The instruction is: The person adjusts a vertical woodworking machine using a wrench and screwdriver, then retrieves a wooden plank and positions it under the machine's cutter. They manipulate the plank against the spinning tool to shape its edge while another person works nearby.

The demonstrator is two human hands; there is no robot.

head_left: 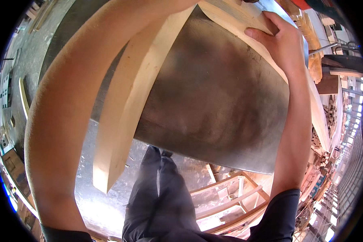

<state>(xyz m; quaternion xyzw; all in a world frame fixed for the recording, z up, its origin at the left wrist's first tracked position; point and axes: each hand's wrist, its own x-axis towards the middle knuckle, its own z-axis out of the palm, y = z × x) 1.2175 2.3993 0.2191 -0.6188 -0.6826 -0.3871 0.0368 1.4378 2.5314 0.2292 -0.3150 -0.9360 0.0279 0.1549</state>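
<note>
My right hand [284, 42] grips a pale curved wooden board [234, 18] near the top right, thumb on its near side and a finger over its top. That board runs on behind my right forearm. My left forearm [56, 113] arches up the left side to the top edge, where the hand is cut off from view. Beneath it, a long pale wooden beam [137, 88] slants from the top middle down to the lower left. Its near end sticks out past the edge of a dark metal tabletop [218, 92].
Below the tabletop's near edge are my legs [157, 193]. A wooden frame [230, 201] stands on the floor at lower right. Stacked wood pieces [326, 133] line the far right, and a thin curved strip [24, 97] lies at the left.
</note>
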